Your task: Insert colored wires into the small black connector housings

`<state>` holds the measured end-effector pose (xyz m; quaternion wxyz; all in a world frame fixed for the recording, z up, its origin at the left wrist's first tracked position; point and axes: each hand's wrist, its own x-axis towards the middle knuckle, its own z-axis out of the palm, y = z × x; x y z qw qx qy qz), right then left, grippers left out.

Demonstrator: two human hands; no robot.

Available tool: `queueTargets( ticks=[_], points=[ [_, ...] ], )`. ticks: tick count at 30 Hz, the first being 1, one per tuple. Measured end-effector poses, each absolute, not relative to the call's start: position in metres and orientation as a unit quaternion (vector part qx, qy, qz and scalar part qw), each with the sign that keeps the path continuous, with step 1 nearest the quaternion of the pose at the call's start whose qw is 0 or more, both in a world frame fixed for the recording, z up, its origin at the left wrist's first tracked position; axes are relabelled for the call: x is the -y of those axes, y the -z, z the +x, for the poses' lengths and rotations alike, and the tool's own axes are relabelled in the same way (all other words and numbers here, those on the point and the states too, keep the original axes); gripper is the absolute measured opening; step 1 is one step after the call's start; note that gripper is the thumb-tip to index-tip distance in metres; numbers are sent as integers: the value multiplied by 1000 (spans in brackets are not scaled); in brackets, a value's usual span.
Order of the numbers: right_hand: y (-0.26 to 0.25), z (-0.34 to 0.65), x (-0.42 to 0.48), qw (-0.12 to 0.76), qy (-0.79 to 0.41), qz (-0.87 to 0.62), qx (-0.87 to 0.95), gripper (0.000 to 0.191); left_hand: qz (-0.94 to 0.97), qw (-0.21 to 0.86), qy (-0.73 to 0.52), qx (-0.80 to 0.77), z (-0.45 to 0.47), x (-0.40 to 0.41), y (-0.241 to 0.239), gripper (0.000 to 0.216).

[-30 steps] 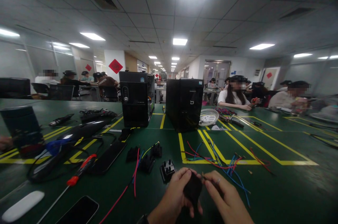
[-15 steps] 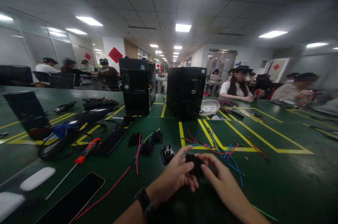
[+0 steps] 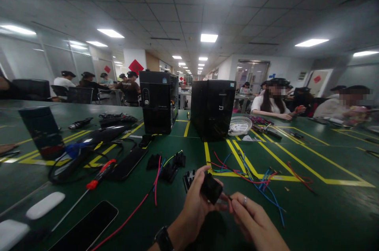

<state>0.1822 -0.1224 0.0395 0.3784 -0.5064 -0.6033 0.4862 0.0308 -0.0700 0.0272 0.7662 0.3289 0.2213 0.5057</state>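
Fingers of left hand point(image 3: 197, 199) clamped on small black boxy connector point(image 3: 211, 188); right hand point(image 3: 251, 219) fingers pinched together beside it

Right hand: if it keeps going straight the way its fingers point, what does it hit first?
The right hand points up-left at the black connector held in the left hand. Its fingers sit just short of it, so it likely meets the connector first; depth is unclear.

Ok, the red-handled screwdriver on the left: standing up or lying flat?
Lying flat. The red-handled screwdriver rests lengthwise on the green table, its shaft pointing toward the phone, away from both hands.
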Motion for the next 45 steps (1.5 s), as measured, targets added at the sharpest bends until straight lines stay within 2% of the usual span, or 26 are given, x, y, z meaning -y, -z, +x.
queueTargets(
  ticks=[5,21,29,34,38,45],
  points=[
    [-34,174,127,375,-530,-496,577,40,339,747,-519,-240,39,74,-25,45],
    [-25,172,121,343,-487,-528,605,47,315,756,-540,-195,47,76,-26,50],
    [-23,170,124,306,-479,-551,611,56,305,762,-541,-182,50,79,-25,45],
    [-15,169,120,335,-516,-519,593,59,280,773,-540,-182,53,80,-24,33],
    [-11,169,118,315,-560,-531,553,66,282,782,-533,-157,52,81,-22,30],
    [-10,171,118,326,-544,-550,544,68,270,800,-524,-108,53,82,-23,26]
  ],
)
